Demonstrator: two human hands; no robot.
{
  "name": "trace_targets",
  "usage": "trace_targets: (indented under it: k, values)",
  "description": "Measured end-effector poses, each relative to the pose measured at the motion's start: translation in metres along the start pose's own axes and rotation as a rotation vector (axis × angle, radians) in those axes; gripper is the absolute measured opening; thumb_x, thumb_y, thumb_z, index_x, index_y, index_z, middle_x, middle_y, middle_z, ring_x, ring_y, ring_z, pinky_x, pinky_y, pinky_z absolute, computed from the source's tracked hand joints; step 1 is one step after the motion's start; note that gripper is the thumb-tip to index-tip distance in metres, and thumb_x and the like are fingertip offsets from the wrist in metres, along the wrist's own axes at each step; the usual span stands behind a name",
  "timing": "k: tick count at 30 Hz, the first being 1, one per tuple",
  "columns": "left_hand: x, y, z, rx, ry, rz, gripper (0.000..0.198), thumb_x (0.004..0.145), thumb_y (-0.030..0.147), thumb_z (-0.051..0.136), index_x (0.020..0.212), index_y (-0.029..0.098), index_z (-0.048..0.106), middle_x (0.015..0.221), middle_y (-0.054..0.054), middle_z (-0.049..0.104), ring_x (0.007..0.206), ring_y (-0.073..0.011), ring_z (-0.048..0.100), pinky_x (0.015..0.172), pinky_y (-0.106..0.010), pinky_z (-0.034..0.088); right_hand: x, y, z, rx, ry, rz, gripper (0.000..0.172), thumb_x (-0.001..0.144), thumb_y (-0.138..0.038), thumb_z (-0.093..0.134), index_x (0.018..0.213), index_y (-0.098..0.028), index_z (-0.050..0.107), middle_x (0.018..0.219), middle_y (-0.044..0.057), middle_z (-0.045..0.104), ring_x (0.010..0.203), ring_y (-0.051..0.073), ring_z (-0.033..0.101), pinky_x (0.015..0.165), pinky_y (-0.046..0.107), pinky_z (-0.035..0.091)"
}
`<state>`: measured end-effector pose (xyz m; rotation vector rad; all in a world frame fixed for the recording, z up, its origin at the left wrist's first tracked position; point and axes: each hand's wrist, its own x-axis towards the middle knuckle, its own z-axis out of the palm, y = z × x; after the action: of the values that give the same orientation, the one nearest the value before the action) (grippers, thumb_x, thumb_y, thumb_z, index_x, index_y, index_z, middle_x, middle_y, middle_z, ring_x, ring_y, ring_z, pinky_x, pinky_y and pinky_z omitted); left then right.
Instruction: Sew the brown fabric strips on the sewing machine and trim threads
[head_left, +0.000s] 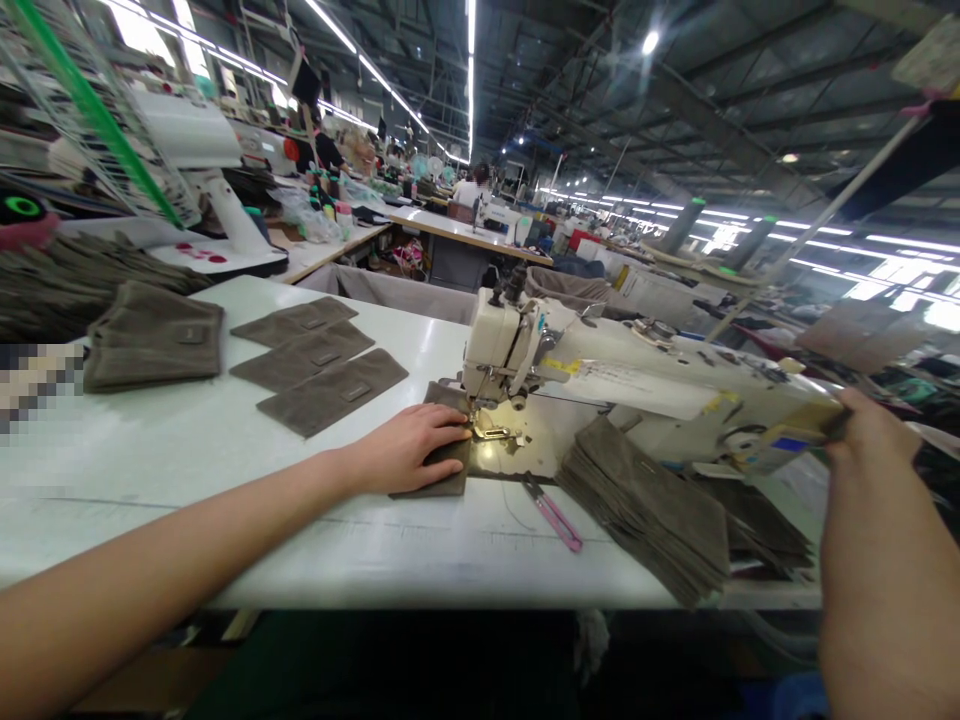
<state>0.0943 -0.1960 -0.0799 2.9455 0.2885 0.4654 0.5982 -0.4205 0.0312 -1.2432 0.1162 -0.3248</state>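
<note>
My left hand (409, 447) lies flat, fingers stretched out, on a grey-brown fabric piece (442, 462) that runs under the presser foot (489, 430) of a white sewing machine (600, 370). My right hand (870, 425) reaches to the machine's right end, at the handwheel; its fingers are hidden behind the hand. A stack of the same fabric pieces (645, 505) rests in front of the machine, between my two arms. Pink thread snips (553, 514) lie on the table just left of that stack.
Three sewn fabric pieces (319, 365) lie fanned out on the white table (150, 460), with folded bundles (154, 335) farther left. A second machine (202, 170) stands at the back left. People work at tables farther back in the hall.
</note>
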Motion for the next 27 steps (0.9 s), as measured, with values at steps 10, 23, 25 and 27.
trace_targets:
  k: [10, 23, 25, 27]
  values:
    - [0.0000, -0.0001, -0.0001, 0.004, 0.004, 0.012, 0.042, 0.096, 0.041, 0.053, 0.128, 0.017, 0.065, 0.135, -0.015, 0.063, 0.120, -0.0315, 0.060, 0.104, -0.047, 0.047, 0.0006, 0.0024, 0.0059, -0.014, 0.104, -0.026, 0.022, 0.058, 0.007, 0.069, 0.068, -0.011, 0.061, 0.083, 0.002, 0.069, 0.087, 0.021, 0.071, 0.072, 0.032, 0.064]
    - [-0.0004, -0.0024, 0.0007, -0.002, 0.005, 0.030, 0.042, 0.096, 0.042, 0.052, 0.128, 0.018, 0.065, 0.136, -0.014, 0.062, 0.122, -0.0308, 0.058, 0.105, -0.047, 0.046, -0.0089, -0.0019, 0.0054, 0.025, 0.154, -0.018, 0.031, 0.058, 0.011, 0.070, 0.057, -0.015, 0.054, 0.076, 0.002, 0.066, 0.084, 0.020, 0.069, 0.087, 0.039, 0.061]
    - [-0.0002, -0.0031, 0.0014, 0.000, 0.010, 0.035, 0.041, 0.096, 0.041, 0.053, 0.128, 0.018, 0.065, 0.135, -0.013, 0.062, 0.121, -0.0306, 0.059, 0.105, -0.047, 0.046, -0.0082, -0.0014, 0.0059, 0.043, 0.146, -0.022, 0.032, 0.059, 0.012, 0.068, 0.056, -0.016, 0.051, 0.076, 0.003, 0.065, 0.083, 0.019, 0.069, 0.086, 0.037, 0.061]
    - [0.0000, -0.0035, 0.0017, 0.002, 0.013, 0.036, 0.041, 0.096, 0.041, 0.053, 0.128, 0.019, 0.065, 0.135, -0.013, 0.063, 0.121, -0.0304, 0.059, 0.104, -0.047, 0.047, -0.0056, -0.0002, 0.0065, 0.061, 0.136, -0.027, 0.035, 0.059, 0.012, 0.068, 0.054, -0.017, 0.048, 0.075, 0.002, 0.064, 0.084, 0.019, 0.068, 0.087, 0.037, 0.060]
